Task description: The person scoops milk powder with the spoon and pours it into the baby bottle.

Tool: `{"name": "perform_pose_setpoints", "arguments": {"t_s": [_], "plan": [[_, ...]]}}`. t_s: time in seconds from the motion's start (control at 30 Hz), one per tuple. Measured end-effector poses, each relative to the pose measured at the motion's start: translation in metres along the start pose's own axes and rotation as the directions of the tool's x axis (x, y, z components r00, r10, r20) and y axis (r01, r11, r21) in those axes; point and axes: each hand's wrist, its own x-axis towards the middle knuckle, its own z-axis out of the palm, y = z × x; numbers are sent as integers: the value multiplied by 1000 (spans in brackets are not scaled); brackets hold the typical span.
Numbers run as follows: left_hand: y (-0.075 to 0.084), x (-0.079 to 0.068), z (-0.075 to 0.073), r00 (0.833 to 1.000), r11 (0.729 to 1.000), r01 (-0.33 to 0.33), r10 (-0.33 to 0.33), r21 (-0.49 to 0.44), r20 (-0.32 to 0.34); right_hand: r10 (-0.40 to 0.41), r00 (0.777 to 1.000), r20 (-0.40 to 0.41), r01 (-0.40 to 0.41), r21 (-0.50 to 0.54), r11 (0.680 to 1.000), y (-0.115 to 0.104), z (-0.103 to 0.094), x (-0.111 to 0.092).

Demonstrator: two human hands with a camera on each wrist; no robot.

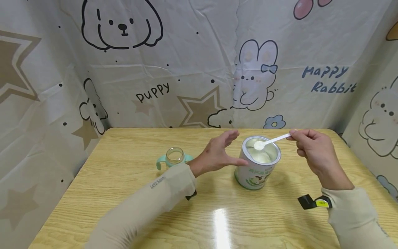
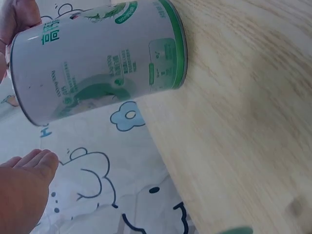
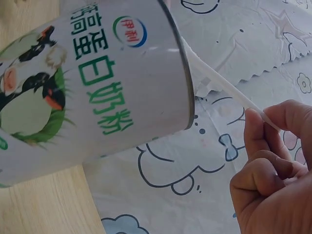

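Note:
An uncovered milk powder can (image 1: pixel 255 179) stands upright on the table, pale powder (image 1: pixel 261 157) visible inside. My right hand (image 1: pixel 318 154) pinches the end of a white scoop (image 1: pixel 277 139) between thumb and fingertips. The scoop's bowl, heaped with powder, is over the can's mouth. On the can's left side, my left hand (image 1: pixel 217 154) is spread with thumb and fingers apart, the thumb overlapping the can near its rim in the head view. The left wrist view shows the can's side (image 2: pixel 97 63) close by, with nothing held in that hand.
A baby bottle (image 1: pixel 174 156) with mint-green handles and an open top stands left of the can, partly behind my left forearm. The wooden table (image 1: pixel 124 162) meets a patterned cloth (image 1: pixel 186 69) at its back and sides.

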Motion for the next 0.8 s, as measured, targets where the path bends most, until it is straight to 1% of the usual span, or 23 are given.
{"name": "perform_pose_setpoints", "arguments": {"t_s": [0.1, 0.33, 0.5, 0.63, 0.8], "plan": [[0, -3, -6, 1000, 1000, 6, -6, -7, -2, -1, 1000, -6, 1, 9, 1000, -2, 3, 0], [-2, -12, -19, 999, 999, 45, -45, -27, -5, -26, 1000, 5, 25, 59, 998, -5, 10, 2], [-5, -16, -26, 997, 997, 75, -75, -13, 0, -18, 1000, 10, 17, 90, 996, -8, 19, 3], [-6, -18, -32, 997, 997, 76, -76, 9, -5, -24, 1000, 4, 24, 99, 995, -9, 26, 4], [-7, -22, -40, 997, 998, 69, -68, 13, -22, -37, 999, -12, 38, 99, 994, -9, 34, 5]]}}
